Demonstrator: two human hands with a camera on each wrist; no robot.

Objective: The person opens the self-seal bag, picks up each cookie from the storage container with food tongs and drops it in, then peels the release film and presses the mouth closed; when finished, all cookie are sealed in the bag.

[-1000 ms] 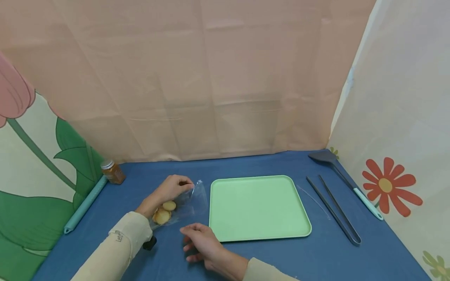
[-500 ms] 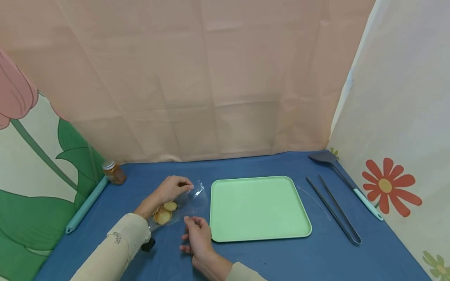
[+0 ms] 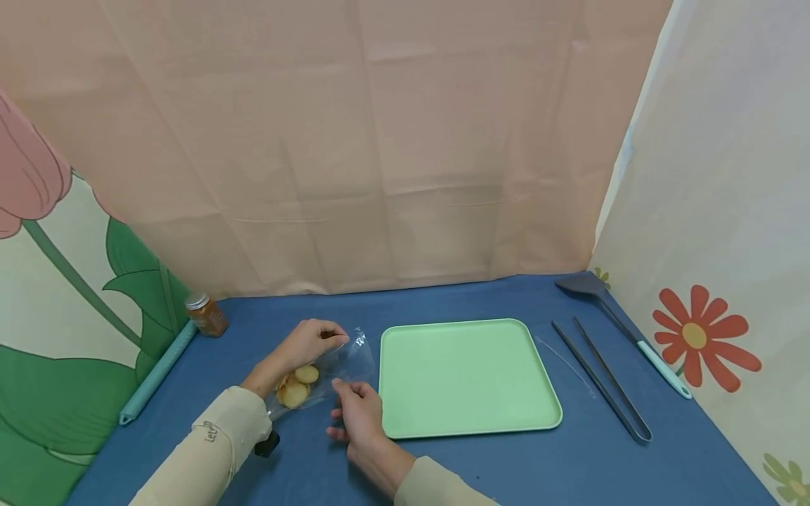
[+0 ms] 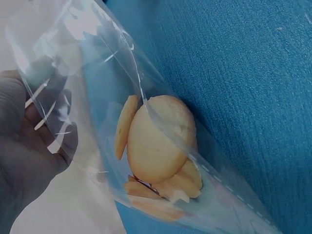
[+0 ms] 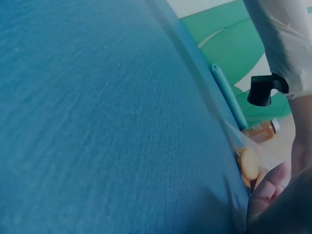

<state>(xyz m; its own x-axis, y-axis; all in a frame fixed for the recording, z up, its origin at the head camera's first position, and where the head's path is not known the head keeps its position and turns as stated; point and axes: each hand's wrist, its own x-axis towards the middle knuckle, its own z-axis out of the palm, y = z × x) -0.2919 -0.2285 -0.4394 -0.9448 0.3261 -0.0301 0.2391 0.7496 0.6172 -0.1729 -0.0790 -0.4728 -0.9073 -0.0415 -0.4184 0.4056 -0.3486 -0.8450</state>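
A clear plastic bag (image 3: 351,362) stands tilted on the blue table, with several pale round cookies (image 4: 161,139) inside its lower part. My left hand (image 3: 310,344) pinches the bag's upper edge; in the left wrist view that hand (image 4: 29,141) shows partly through the plastic. Close by the bag's near edge is my right hand (image 3: 362,418), thumb and index finger right at the plastic, the other fingers loosely bent. The right wrist view shows part of this hand (image 5: 268,195) low in the corner, its fingertips mostly hidden, with the cookies (image 5: 250,164) beyond.
Right beside the bag lies a light green tray (image 3: 468,379). Black tongs (image 3: 626,407) and a spatula (image 3: 661,365) with a pale blue handle lie on the right. A jar (image 3: 207,314) with a silver lid and a teal roll (image 3: 158,372) lie along the left edge.
My right hand has moved forward from the table in front of the bag to the bag's near edge. The left hand keeps its grip on the bag, almost unmoved.
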